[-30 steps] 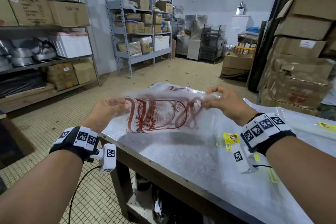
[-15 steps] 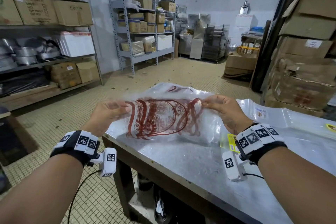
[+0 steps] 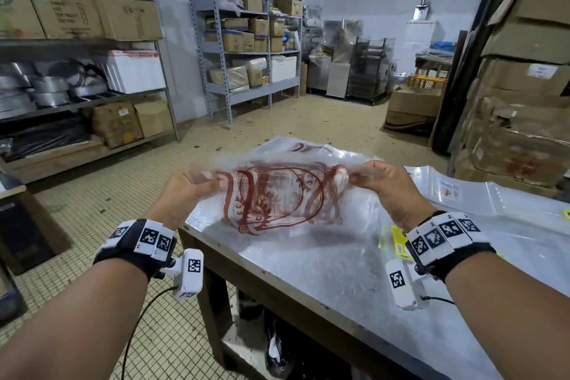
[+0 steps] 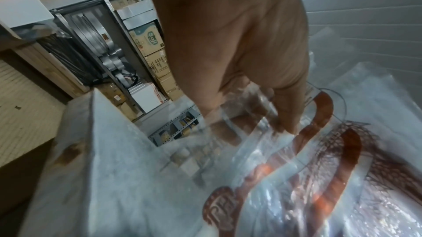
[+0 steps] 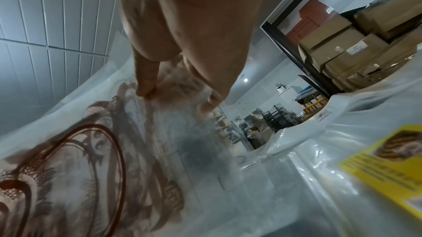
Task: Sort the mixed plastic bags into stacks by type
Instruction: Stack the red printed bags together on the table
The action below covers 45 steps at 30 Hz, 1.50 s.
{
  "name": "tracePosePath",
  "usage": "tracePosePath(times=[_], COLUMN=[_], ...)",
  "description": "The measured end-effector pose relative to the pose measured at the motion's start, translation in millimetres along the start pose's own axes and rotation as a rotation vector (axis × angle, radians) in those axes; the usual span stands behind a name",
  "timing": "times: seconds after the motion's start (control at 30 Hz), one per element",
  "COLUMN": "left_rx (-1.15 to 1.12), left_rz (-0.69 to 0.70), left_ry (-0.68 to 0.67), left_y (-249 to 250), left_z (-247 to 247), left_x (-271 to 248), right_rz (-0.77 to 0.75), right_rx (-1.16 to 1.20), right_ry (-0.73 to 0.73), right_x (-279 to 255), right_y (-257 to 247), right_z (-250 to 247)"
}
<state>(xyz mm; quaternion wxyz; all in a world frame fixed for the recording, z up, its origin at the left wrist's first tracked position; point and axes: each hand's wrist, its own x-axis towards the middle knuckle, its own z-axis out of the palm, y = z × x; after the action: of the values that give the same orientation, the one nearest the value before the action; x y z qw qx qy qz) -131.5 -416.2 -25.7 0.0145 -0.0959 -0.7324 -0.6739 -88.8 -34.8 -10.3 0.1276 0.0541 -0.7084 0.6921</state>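
Note:
A clear plastic bag with a dark red print [image 3: 277,197] hangs stretched between my two hands above the metal table [image 3: 324,265]. My left hand [image 3: 188,191] pinches the bag's left edge, thumb and fingers closed on the film [image 4: 285,127]. Its right edge is pinched by my right hand [image 3: 385,185], whose thumb presses the plastic [image 5: 146,91]. Beneath the held bag, at the table's far end, lies another red-printed bag [image 3: 302,148]. A yellow-labelled bag [image 3: 398,237] sits on the table near my right wrist, seen too in the right wrist view [image 5: 383,165].
More clear bags with a small printed label [image 3: 450,188] are spread across the table's right side. Stacked cardboard boxes [image 3: 521,120] stand right of the table. Metal shelving with boxes [image 3: 246,34] lines the left and back walls. Tiled floor [image 3: 108,188] lies off the table's left edge.
Both hands have kept hold of the red-printed bag and drawn it slightly lower and closer to me; the bag sags more between them.

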Motion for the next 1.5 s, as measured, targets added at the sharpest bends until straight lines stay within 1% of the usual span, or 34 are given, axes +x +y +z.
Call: tracePosePath(times=[0.13, 0.27, 0.47, 0.67, 0.8, 1.0, 1.1, 1.17, 1.27, 1.37, 1.5], left_rx=[-0.002, -0.019, 0.028, 0.005, 0.047, -0.001, -0.003, 0.003, -0.034, 0.011, 0.009], left_rz=[0.024, 0.034, -0.026, 0.016, -0.044, -0.005, -0.018, -0.017, -0.008, -0.006, 0.005], left_ry=[0.045, 0.085, 0.068, 0.083, 0.063, 0.058, 0.078, 0.067, 0.068, 0.045, 0.040], left_y=[11.7, 18.5, 6.9, 17.5, 10.7, 26.1, 17.5, 9.4, 1.3, -2.8, -4.6], left_z=[-4.5, -1.2, 1.5, -1.6, 0.6, -4.5, -8.8, -7.2, -5.2, -6.1, -6.6], left_x=[7.2, 7.0, 2.7, 9.0, 9.7, 9.8, 10.2, 7.5, 2.9, 2.7, 7.3], right_rz=[-0.052, -0.050, 0.000, -0.018, 0.021, -0.004, 0.012, 0.045, 0.092, 0.100, 0.087], right_rx=[0.040, 0.042, -0.018, -0.039, -0.094, -0.061, -0.103, -0.144, -0.141, -0.138, -0.105], right_ry=[0.016, 0.029, 0.018, 0.025, 0.034, 0.036, 0.034, 0.048, 0.030, 0.019, 0.027], right_x=[7.3, 9.7, 4.4, 13.7, 9.7, 16.3, 15.5, 13.3, 9.2, 6.0, 8.6], right_y=[-11.0, -9.5, 3.7, -7.2, 1.7, -6.5, -1.0, 8.4, 17.6, 17.6, 17.0], right_z=[0.9, 3.0, 4.5, 1.3, -0.6, -1.7, -1.1, -2.7, -4.0, -0.6, 6.1])
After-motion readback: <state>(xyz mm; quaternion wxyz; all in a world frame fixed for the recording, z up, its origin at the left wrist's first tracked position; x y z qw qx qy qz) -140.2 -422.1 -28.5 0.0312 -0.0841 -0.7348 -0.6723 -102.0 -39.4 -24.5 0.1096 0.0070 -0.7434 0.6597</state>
